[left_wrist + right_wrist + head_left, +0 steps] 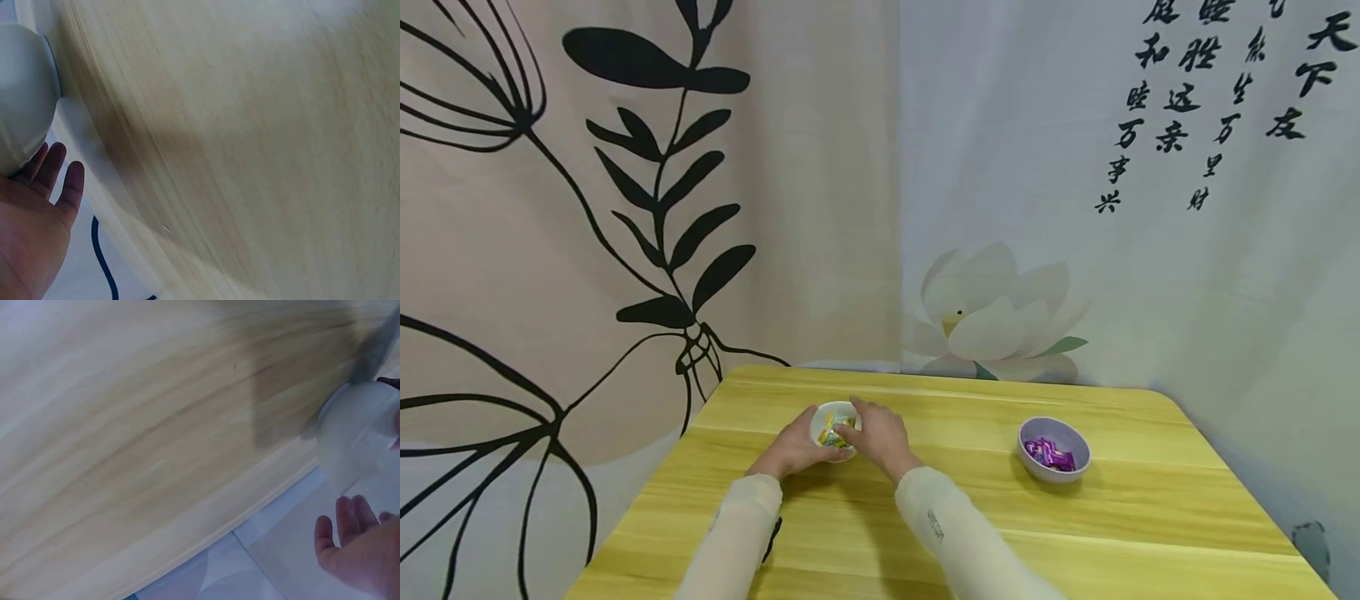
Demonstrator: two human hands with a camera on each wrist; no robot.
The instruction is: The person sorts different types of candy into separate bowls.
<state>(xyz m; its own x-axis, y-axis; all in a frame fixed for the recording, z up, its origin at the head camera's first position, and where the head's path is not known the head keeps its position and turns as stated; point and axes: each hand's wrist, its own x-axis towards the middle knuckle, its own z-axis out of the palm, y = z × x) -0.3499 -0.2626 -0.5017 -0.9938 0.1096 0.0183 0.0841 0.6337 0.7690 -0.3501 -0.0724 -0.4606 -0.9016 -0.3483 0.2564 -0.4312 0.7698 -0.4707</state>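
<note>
A small white bowl (821, 423) with yellow and green wrapped candies (833, 434) in it is between my two hands near the table's left side. My left hand (796, 447) grips the bowl from the left, thumb along the near side. From the right, my right hand (884, 435) holds it, with the index finger by the far rim and the thumb over the candies. The left wrist view shows the bowl's outer wall (25, 94) against the left fingers (72, 184). In the right wrist view, right fingertips reach the rim of the bowl (350, 437).
A light purple bowl (1070, 432) holding purple wrapped candies (1049, 453) stands on the right part of the wooden table (1150, 533). Behind the table hangs a printed curtain (820, 208) with plant drawings, a lotus and writing.
</note>
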